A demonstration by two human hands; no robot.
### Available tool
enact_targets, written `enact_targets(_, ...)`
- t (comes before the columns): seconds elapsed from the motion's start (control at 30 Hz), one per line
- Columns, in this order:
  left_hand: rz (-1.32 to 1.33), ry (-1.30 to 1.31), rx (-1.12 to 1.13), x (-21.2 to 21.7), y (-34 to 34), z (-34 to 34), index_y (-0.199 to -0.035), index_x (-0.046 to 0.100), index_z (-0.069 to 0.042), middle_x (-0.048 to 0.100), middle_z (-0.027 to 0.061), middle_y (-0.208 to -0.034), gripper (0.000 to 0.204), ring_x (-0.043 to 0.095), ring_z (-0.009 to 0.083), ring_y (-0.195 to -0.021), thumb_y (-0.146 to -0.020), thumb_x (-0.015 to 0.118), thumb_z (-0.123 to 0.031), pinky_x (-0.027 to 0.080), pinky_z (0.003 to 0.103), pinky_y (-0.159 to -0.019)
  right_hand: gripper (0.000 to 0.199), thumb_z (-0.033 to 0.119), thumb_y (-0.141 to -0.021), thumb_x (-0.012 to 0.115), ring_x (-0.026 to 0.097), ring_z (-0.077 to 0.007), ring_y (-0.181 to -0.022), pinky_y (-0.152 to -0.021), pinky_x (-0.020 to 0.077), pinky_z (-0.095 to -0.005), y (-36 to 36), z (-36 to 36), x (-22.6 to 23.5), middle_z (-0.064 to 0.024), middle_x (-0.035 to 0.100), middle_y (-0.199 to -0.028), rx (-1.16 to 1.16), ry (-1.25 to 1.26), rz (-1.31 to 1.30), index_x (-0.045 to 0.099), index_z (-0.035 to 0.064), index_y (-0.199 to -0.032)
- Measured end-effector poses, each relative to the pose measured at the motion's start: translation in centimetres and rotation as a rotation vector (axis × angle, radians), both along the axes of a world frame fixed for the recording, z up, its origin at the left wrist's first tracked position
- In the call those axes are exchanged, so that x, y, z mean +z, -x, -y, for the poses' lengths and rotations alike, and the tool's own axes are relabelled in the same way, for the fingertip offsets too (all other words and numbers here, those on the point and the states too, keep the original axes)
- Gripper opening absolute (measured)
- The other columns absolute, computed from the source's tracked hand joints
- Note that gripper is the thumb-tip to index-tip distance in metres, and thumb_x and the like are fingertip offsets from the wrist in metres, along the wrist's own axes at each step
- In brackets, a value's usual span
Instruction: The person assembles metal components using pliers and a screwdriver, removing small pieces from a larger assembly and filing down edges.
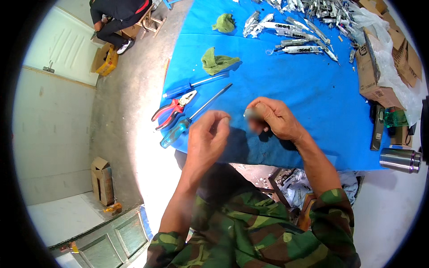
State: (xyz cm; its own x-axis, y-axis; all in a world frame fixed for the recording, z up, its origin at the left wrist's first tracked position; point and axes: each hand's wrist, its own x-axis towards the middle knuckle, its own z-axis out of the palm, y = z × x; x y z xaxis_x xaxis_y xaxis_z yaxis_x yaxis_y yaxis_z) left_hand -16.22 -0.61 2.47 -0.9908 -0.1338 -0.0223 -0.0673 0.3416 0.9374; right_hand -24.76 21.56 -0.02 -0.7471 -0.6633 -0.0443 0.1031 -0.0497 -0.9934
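Note:
My left hand is just over the near part of the blue-covered table, its thumb and fingers pinched together. Whether anything small sits in that pinch I cannot make out. To its right, apart from it, my right hand is closed with thumb against fingers. A small pale tip shows at its fingertips, but a blur hides what it belongs to. Nearest my left hand lies a screwdriver with a clear teal handle. Beyond it are red-handled pliers and a blue-handled screwdriver.
Two green cloths lie farther back on the blue cover. Many slim white and grey pieces are heaped at the far right. Cardboard boxes and a steel flask line the right edge. Another person sits at the far left.

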Motion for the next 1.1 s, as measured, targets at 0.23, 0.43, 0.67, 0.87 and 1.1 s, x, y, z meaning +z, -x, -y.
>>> enact_targets(0.23,0.038,-0.174,-0.008,1.3,-1.7,-1.6,-0.118,0.071,0.004,0.069,0.0036,-0.088,0.021,0.064,0.0085,-0.072,-0.104,0.068,-0.012,0.053,0.023,-0.06,0.036,0.035,-0.115,0.048,0.058,-0.0062,-0.068,-0.058,0.044,-0.0229,-1.4,0.5,0.8,0.0006,0.066,-0.079,-0.06,-0.016,-0.074,0.068,0.0056,-0.113)
enact_targets(0.43,-0.007,-0.299,0.001,1.8,-3.8,-1.5,-0.119,0.072,0.003,0.071,0.0044,-0.088,0.022,0.065,0.0088,-0.072,-0.104,0.069,-0.012,0.055,0.024,-0.061,0.031,0.029,-0.114,0.05,0.059,-0.0083,-0.07,-0.063,0.0482,-0.0256,-5.0,1.8,3.3,-0.0007,0.065,-0.079,-0.103,-0.059,-0.159,0.067,0.0027,-0.115)
enact_targets(0.67,-0.075,-0.212,0.011,2.5,-7.2,0.4,-0.111,0.073,0.003,0.068,0.0009,-0.077,0.015,0.063,0.0077,-0.065,-0.104,0.067,-0.009,0.05,0.023,-0.057,0.027,0.023,-0.113,0.051,0.061,-0.0097,-0.073,-0.067,0.0514,-0.0274,-7.9,3.4,4.9,-0.0026,0.065,-0.081,-0.056,-0.12,-0.168,0.067,0.001,-0.112)
enact_targets(0.87,-0.166,-0.081,0.085,2.5,-9.5,2.0,-0.098,0.071,0.001,0.066,-0.0002,-0.075,0.008,0.061,0.0054,-0.064,-0.101,0.067,-0.005,0.048,0.022,-0.057,0.025,0.02,-0.111,0.052,0.061,-0.0097,-0.075,-0.068,0.052,-0.0285,-9.9,5.7,5.7,-0.0034,0.066,-0.084,-0.008,-0.158,-0.194,0.067,0.0006,-0.111)
enact_targets(1.1,-0.31,0.109,0.209,2.1,-12.2,4.3,-0.091,0.069,0.001,0.066,-0.0002,-0.079,0.004,0.059,0.0031,-0.068,-0.095,0.068,0.0,0.047,0.022,-0.059,0.028,0.022,-0.112,0.05,0.061,-0.0095,-0.074,-0.067,0.0523,-0.0283,-12.8,9.5,4.2,-0.0036,0.066,-0.084,-0.044,-0.066,-0.177,0.067,0.0002,-0.111)
